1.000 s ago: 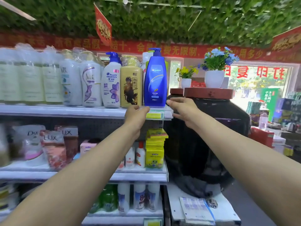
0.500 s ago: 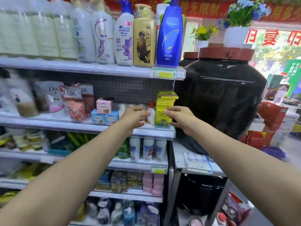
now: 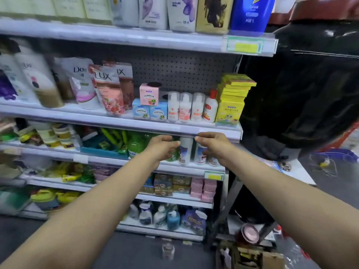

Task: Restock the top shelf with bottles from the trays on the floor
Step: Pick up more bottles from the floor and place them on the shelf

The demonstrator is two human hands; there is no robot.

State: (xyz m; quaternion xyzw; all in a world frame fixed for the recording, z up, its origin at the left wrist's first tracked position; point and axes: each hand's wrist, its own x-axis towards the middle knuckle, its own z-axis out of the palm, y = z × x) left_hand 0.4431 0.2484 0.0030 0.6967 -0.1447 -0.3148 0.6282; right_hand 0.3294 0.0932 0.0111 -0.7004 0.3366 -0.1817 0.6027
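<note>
1. Top shelf: five bottle bases readable at the right end: three white, one yellow, one blue bottle at the very end, above a green-yellow price tag. Wrapped pale bottles further left, count unclear.
2. Second shelf: pouches reading "LUX" and "DO…", four small white bottles, yellow box stack.
3. Left hand and right hand: both empty, fingers loosely curled, side by side before the third shelf, well below the blue bottle.
4. One small clear bottle on the floor; blurry.
</note>
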